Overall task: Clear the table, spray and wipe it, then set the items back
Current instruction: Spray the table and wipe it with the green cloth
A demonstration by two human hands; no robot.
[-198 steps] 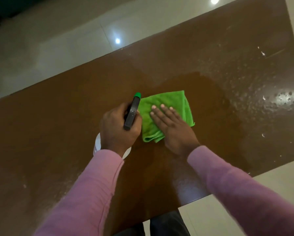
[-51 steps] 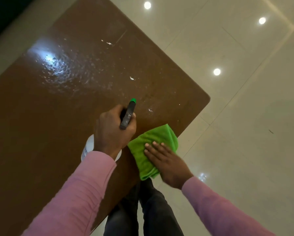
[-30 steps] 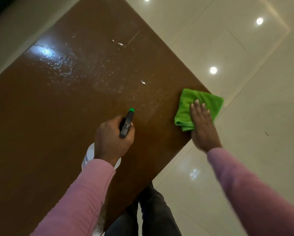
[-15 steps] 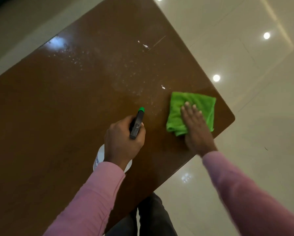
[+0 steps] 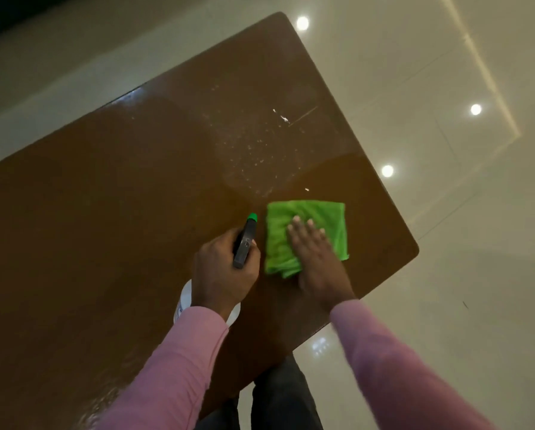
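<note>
A folded green cloth (image 5: 306, 234) lies flat on the brown wooden table (image 5: 105, 228), near its right end. My right hand (image 5: 316, 262) presses on the cloth with fingers spread flat. Just left of it, my left hand (image 5: 222, 268) grips a spray bottle (image 5: 245, 242) with a dark trigger head and green nozzle pointing away from me; its white body shows below my wrist. Spray droplets (image 5: 254, 156) speckle the tabletop beyond the cloth.
The table's right corner (image 5: 413, 252) and near edge lie close to the cloth. Glossy pale floor tiles (image 5: 446, 212) with light reflections surround the table. My dark trousers (image 5: 278, 398) show below the near edge.
My right hand has slid the cloth from the table's right edge inward, toward the spray bottle. The left hand keeps its grip on the bottle. The view has shifted right.
</note>
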